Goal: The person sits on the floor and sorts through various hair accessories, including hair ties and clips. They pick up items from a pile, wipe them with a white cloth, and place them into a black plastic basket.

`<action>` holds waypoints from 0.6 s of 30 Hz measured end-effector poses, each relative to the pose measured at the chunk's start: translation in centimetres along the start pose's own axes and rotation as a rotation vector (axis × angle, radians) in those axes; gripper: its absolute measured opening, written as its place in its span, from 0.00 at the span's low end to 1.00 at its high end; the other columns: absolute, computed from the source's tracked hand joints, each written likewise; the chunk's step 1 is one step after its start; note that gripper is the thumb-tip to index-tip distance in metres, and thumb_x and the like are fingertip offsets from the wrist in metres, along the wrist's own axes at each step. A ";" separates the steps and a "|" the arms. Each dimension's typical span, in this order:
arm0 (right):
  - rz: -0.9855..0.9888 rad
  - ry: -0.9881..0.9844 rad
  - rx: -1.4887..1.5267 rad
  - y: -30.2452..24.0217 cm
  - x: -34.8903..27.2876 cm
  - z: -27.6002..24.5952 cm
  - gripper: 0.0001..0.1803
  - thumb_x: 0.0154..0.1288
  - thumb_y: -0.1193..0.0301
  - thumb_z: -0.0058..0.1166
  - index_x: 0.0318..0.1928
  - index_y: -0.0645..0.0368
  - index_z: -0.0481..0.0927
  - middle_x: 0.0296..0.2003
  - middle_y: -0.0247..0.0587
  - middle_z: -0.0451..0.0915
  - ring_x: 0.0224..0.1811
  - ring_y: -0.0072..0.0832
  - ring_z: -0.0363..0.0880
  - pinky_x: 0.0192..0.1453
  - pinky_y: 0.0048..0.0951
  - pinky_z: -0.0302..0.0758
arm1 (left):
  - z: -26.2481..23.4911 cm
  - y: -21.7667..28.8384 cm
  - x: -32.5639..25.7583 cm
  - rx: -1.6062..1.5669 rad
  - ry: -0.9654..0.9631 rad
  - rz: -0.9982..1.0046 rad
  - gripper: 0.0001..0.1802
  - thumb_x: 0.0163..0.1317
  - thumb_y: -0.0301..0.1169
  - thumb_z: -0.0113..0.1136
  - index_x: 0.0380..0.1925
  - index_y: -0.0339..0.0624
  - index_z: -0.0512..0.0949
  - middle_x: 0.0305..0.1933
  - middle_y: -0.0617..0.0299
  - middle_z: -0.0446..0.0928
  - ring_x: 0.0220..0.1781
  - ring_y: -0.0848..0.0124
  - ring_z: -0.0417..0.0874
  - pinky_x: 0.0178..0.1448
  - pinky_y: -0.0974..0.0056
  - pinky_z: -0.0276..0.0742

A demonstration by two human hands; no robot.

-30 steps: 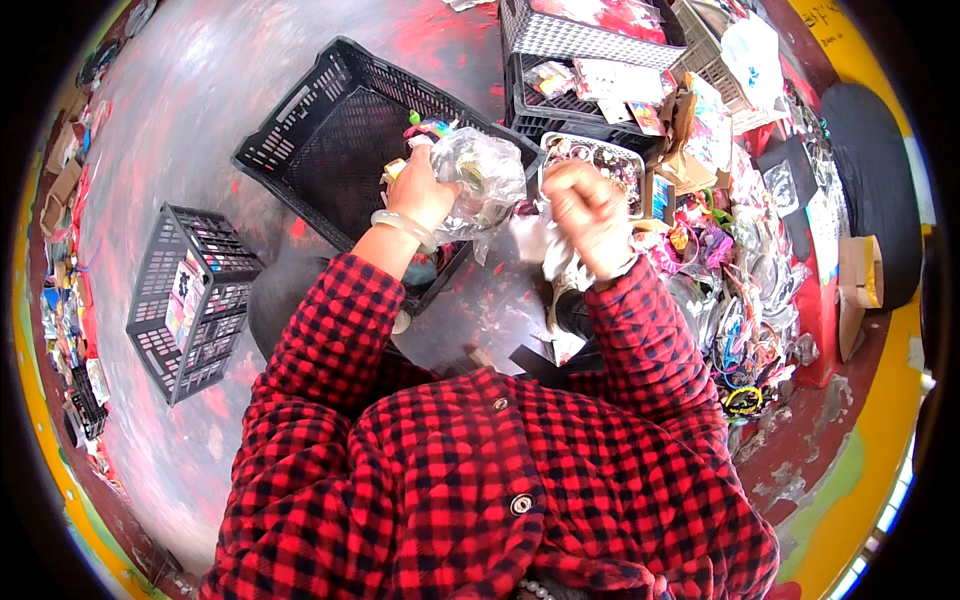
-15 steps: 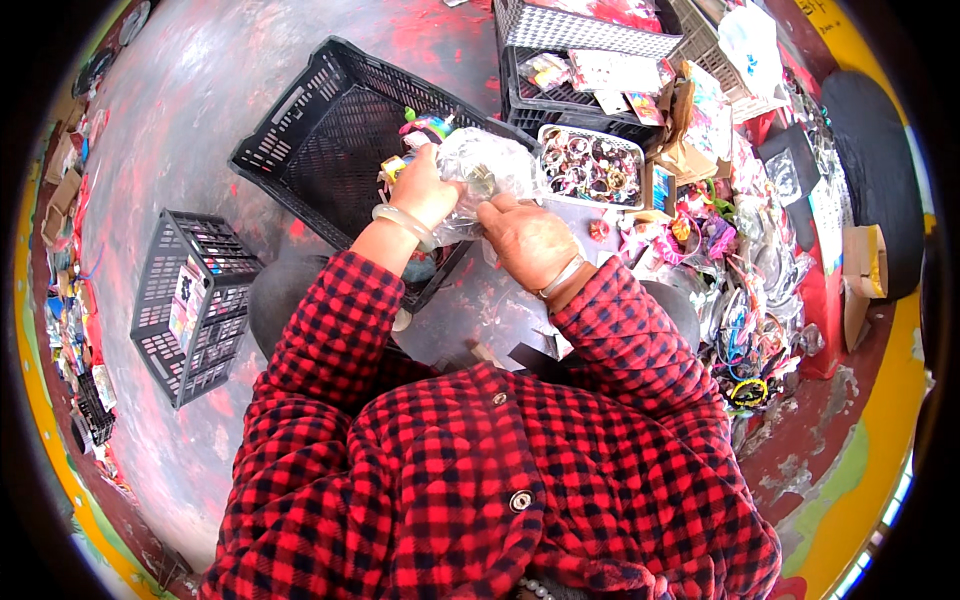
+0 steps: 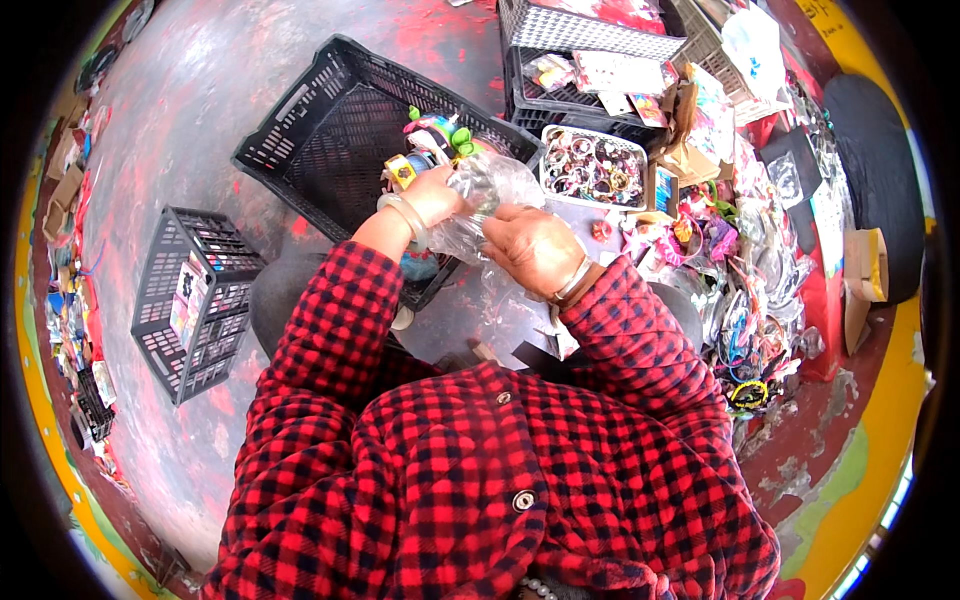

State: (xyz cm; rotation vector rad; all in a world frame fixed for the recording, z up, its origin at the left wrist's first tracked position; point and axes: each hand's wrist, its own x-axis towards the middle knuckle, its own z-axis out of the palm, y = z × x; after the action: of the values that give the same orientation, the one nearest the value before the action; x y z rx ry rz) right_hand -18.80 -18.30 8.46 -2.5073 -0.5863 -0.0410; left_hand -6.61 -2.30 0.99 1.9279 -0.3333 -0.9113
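Observation:
Between my hands is a crumpled clear plastic bag (image 3: 490, 183), held over the near right end of a large black crate (image 3: 300, 130). My left hand (image 3: 432, 197), with a pale bangle at its wrist, is closed on the bag's left side. The fingers of my right hand (image 3: 535, 248) are bent against the bag's right side and grip it; their tips are partly hidden. Just beyond my left hand, colourful small items (image 3: 437, 130) in green, pink and yellow lie in the crate. What the bag contains, if anything, I cannot make out.
A white basket of hair ties (image 3: 594, 168) stands right of the crate, before a stacked black crate (image 3: 560, 100) with packaged goods. Loose accessories and plastic bags (image 3: 745, 300) heap up at the right. A smaller black crate (image 3: 195, 310) stands at the left.
The bag has been lowered and pulled out longer between my hands. My right hand has shifted down slightly, and green items beyond the bag now show.

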 end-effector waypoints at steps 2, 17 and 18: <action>-0.039 -0.028 0.040 -0.2 -0.1 -0.9 0.06 0.49 0.73 0.53 0.27 0.58 0.70 0.29 0.45 0.72 0.33 0.44 0.74 0.34 0.41 0.72 | 0.2 0.2 -0.1 -0.047 -0.053 -0.063 0.24 0.44 0.25 0.63 0.45 0.34 0.73 0.39 0.54 0.77 0.40 0.65 0.78 0.46 0.64 0.72; 0.021 -0.010 0.069 -0.6 -0.7 -1.1 0.03 0.54 0.75 0.51 0.29 0.58 0.71 0.35 0.40 0.73 0.33 0.43 0.75 0.33 0.38 0.72 | 1.3 -0.9 0.6 -0.453 -0.003 -0.194 0.18 0.53 0.29 0.58 0.45 0.36 0.73 0.40 0.58 0.76 0.39 0.69 0.76 0.42 0.66 0.71; 0.023 0.008 0.089 -0.5 -0.6 -1.1 0.03 0.55 0.76 0.51 0.29 0.58 0.71 0.34 0.41 0.72 0.33 0.42 0.75 0.34 0.37 0.72 | 1.4 -1.3 0.8 -0.476 0.050 -0.182 0.18 0.54 0.31 0.58 0.44 0.36 0.73 0.40 0.59 0.75 0.39 0.70 0.76 0.41 0.66 0.71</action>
State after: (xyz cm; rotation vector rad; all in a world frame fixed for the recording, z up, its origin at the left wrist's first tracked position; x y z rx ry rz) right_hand -19.46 -18.79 9.57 -2.4263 -0.5435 -0.0157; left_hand -7.22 -2.97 -0.81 1.5502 0.0890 -0.9573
